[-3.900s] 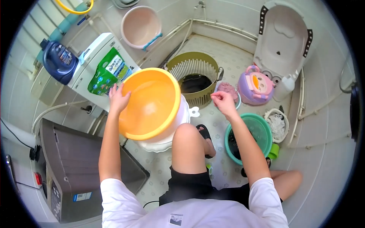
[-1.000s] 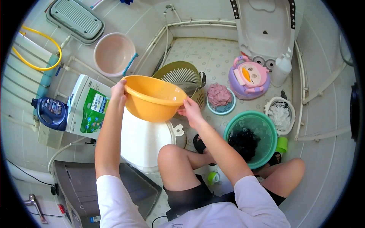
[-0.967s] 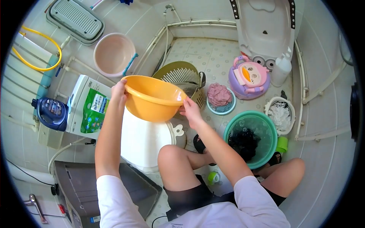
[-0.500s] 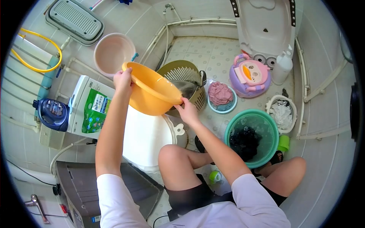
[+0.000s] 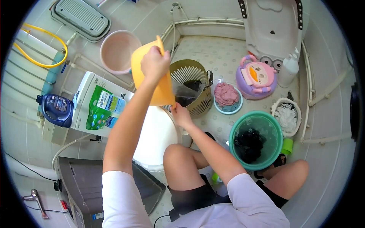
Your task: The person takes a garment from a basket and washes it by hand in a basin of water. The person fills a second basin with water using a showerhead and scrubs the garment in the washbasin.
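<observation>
From the head camera, I see the left hand (image 5: 155, 62) clamped on the upper rim of the yellow plastic basin (image 5: 164, 91), while the right hand (image 5: 181, 115) pinches its lower rim between thumb and fingers. The basin is held in the air, tipped steeply on its side, its mouth towards the olive slotted basket (image 5: 200, 105), and a clear sheet of water spills into that basket. A round white lid (image 5: 157, 138) lies just below the basin. Near the person's knees, a green tub (image 5: 281, 138) holds dark cloth (image 5: 249, 146); beyond it, pink cloth (image 5: 226, 94) sits in a pale blue bowl (image 5: 230, 113).
</observation>
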{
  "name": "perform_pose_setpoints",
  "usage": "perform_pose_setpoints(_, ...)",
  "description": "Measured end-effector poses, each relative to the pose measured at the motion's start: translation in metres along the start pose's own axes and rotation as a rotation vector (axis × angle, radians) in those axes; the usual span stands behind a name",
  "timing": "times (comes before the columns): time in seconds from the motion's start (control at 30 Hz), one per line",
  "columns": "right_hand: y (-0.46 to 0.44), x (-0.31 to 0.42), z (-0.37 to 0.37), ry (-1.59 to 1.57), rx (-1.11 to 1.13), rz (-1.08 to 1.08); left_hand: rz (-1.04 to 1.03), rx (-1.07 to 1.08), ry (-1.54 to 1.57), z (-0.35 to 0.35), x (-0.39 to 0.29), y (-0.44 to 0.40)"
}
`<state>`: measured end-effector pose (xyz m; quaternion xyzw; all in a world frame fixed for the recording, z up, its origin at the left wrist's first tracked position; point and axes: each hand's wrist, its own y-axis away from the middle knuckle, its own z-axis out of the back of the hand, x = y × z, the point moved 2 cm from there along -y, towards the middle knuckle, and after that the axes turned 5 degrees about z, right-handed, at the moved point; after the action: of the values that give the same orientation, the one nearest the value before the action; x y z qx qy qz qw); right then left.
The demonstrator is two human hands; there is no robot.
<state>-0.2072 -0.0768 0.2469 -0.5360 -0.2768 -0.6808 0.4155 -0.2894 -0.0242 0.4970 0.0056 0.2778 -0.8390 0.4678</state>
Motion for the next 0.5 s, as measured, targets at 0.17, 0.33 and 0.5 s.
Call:
perform_pose_setpoints(0.17, 0.000, -0.010, -0.016, -0.026, 0.019, 0.023, -0.131, 0.054, -0.095, -0.015, -0.034, 0.030)
perform_pose_setpoints(0.33, 0.010, -0.008, -0.012, -0.009, 0.008, 0.031, -0.147, 0.072, -0.069, -0.012, -0.030, 0.038)
perform_pose_setpoints(0.5, 0.033, -0.001, 0.019, 0.003, -0.256, 0.137, -0.011, -0.017, 0.254, 0.013, 0.053, 0.023)
